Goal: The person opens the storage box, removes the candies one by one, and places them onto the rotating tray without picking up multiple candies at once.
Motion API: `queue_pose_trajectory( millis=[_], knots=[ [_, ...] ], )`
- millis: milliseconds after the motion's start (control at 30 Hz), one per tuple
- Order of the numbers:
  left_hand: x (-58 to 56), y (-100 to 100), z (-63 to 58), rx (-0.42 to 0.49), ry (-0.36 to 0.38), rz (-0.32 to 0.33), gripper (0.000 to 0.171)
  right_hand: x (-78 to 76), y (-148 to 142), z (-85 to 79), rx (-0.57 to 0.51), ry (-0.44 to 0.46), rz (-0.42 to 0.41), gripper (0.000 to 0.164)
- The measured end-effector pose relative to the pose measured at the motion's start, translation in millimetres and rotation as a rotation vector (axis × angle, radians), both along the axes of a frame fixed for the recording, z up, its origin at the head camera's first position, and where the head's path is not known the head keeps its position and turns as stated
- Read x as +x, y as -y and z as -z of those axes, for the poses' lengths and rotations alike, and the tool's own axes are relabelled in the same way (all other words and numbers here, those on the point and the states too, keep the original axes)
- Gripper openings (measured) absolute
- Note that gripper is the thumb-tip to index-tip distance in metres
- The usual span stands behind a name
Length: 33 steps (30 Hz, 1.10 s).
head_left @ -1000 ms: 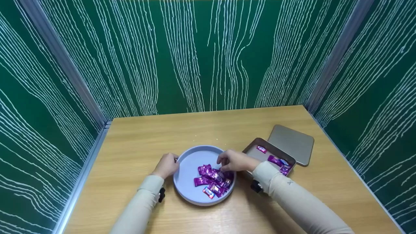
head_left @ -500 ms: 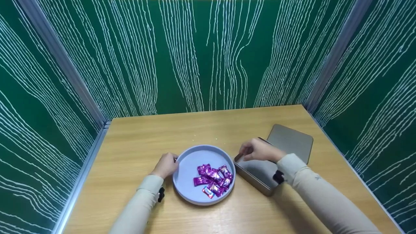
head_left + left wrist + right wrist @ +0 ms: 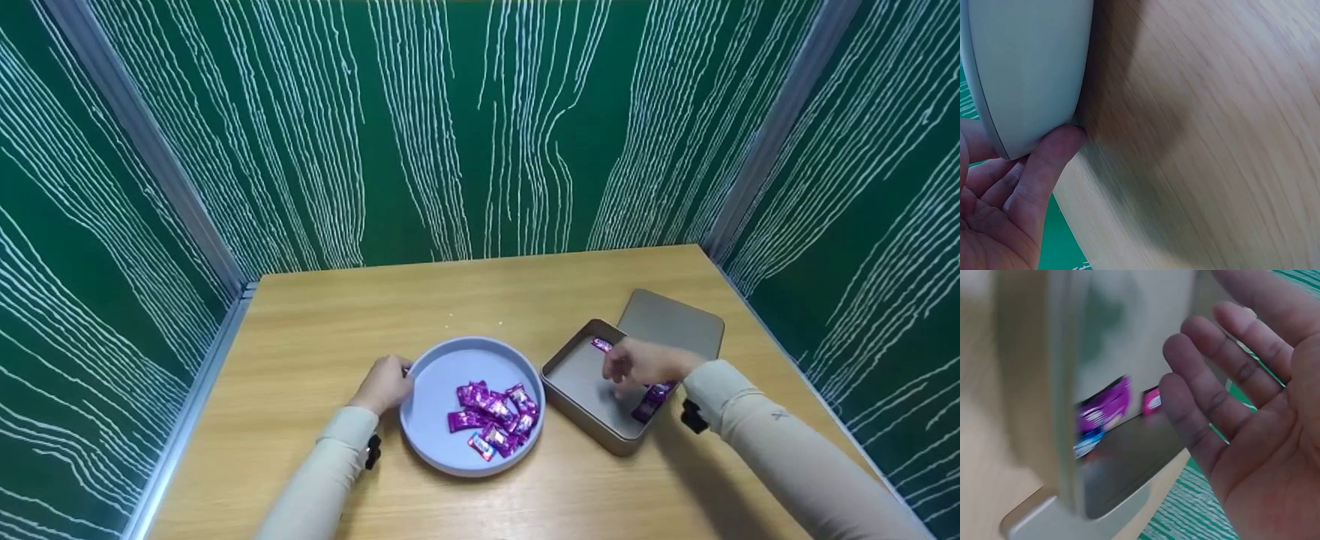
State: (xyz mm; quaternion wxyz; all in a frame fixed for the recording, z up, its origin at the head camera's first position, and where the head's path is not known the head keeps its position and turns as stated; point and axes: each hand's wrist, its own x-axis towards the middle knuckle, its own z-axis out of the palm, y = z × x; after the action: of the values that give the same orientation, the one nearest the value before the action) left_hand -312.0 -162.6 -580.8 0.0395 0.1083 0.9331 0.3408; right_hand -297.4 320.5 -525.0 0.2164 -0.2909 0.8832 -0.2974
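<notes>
Candies [image 3: 649, 406] hug tin [image 3: 582, 375] wall, so spread right grip [image 3: 639, 363] could fumble them; left grip [image 3: 385, 382] pinches bowl [image 3: 436, 382] edge.

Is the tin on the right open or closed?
Open: the tin shows its inside and wrapped candies in it, and the lid lies off it.

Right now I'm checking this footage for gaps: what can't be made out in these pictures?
1. Head view: the right hand covers part of the open, brownish rectangular metal tin, so its shiny purple-wrapped candies can't be fully counted.
2. Head view: print on the wrappers is too small to read.
3. Right wrist view: blur smears the wrapper print.
4. Left wrist view: frame edges cut off the pale round dish and part of the left hand.
</notes>
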Motion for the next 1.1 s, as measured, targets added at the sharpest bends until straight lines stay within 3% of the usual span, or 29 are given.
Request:
queue_pose_trajectory(
  millis=[167,433,767,1100],
  knots=[
    [-0.9,1,0.2,-0.005,0.009,0.005,0.02,3.9,-13,7.7,0.057,0.018,-0.021,0.027],
    [-1.2,0,0.7,-0.014,-0.006,0.008,0.018,5.4,-25,18.8,0.191,0.014,0.018,0.03],
    [1.9,-1,-3.3,-0.009,0.019,-0.01,0.023,3.2,-34,31.8,0.14,0.059,0.006,0.024],
    [0.7,-1,-2.0,-0.011,0.022,-0.014,0.024,-0.8,-36,48.0,0.103,0.021,0.045,0.024]
  ],
)
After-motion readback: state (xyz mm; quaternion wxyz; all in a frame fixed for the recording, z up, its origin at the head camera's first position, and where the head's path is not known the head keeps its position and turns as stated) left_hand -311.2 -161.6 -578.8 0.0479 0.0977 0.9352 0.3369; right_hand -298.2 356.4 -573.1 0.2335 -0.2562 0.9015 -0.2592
